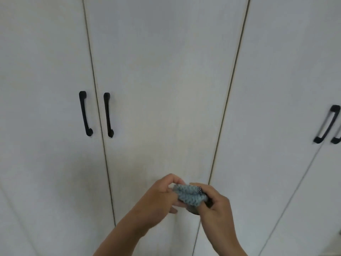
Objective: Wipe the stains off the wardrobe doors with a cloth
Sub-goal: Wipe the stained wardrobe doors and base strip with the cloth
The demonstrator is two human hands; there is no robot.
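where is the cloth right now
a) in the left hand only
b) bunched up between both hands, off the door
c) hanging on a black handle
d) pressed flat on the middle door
b: the grey-blue cloth is bunched between the left hand and the right hand, held in front of the middle door, not spread on it, and well below the black handles.
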